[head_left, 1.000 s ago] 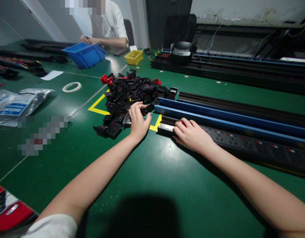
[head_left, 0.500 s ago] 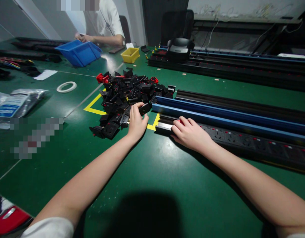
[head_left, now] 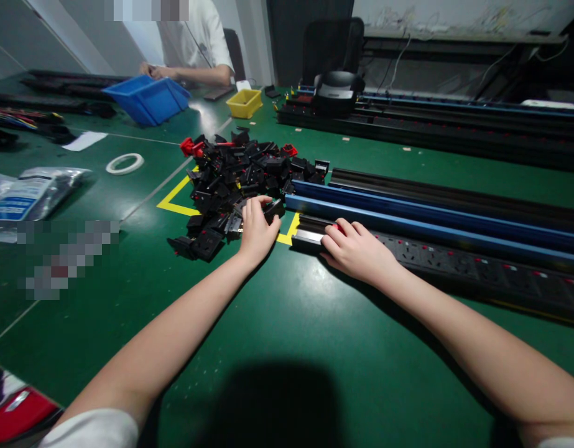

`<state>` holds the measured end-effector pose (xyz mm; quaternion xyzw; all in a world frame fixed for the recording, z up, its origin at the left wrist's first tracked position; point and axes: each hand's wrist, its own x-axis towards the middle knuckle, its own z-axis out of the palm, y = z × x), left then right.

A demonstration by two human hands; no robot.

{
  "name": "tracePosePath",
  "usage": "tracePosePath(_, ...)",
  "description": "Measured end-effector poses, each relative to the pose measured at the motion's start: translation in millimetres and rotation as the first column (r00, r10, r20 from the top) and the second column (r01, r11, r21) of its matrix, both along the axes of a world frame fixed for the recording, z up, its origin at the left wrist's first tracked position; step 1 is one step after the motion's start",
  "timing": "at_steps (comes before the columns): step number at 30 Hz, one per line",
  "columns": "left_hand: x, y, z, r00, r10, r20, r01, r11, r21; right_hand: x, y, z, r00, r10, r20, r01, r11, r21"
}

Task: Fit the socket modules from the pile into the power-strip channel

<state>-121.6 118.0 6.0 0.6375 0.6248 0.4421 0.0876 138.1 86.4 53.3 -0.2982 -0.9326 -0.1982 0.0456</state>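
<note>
My left hand (head_left: 257, 228) rests at the near edge of a heap of black plastic socket parts (head_left: 242, 174), its fingers pinched around one black part (head_left: 273, 208). My right hand (head_left: 356, 250) lies curled over the left end of a long black power strip (head_left: 459, 264), fingers pressing on a small red piece there. Both forearms stretch across the green table (head_left: 287, 323).
Blue and black rails (head_left: 431, 214) run rightward behind the power strip. More long strips (head_left: 431, 134) lie at the back. A blue bin (head_left: 147, 99), yellow box (head_left: 244, 102), tape ring (head_left: 124, 163) and plastic bags (head_left: 30, 193) sit left. Another person sits at the far end.
My left hand has drawn slightly back from the heap with the black part pinched in its fingers. My right hand has stayed on the strip's end.
</note>
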Motion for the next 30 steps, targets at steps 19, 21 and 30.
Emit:
tracePosePath(19,2.9,-0.9,1.6,0.983,-0.162,-0.084,0.152,0.982,-0.110,-0.6,-1.2,-0.2,1.000,-0.010,0.001,0.010,1.000,0.012)
tracePosePath(21,0.9,2.2,-0.6,0.983,-0.181,-0.023,0.178,0.979,-0.096,-0.7,-1.3,0.1,1.000,-0.012,0.005,0.012,1.000,0.014)
tracePosePath(30,-1.2,8.1,2.3,0.964,-0.187,0.190,0.210,0.971,-0.112,-0.2,-0.7,-1.4,1.000,-0.007,-0.003,0.007,1.000,0.023)
